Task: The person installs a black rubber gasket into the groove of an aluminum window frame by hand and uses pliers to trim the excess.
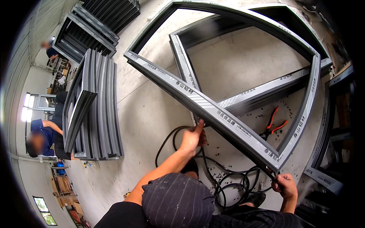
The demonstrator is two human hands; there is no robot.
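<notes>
A large dark grey window frame (194, 94), with printed pale protective film on its faces, is tilted in front of me. My left hand (192, 138) is at its near side, thumb raised against the lower edge and fingers curled; what they hold is hidden. At the frame's near right corner, my right hand (286, 186) is closed, pinching a thin black rubber strip (270, 175) there. Loose coils of black cord-like strip (243, 185) lie on the floor between my hands, near my shoes.
A second filmed frame (262, 85) lies beneath the first. Orange-handled pliers (271, 124) lie on the floor among dark scraps. Stacked curved frames (104, 110) stand left, with a person (42, 138) behind them. More frames (323, 152) stand at the right.
</notes>
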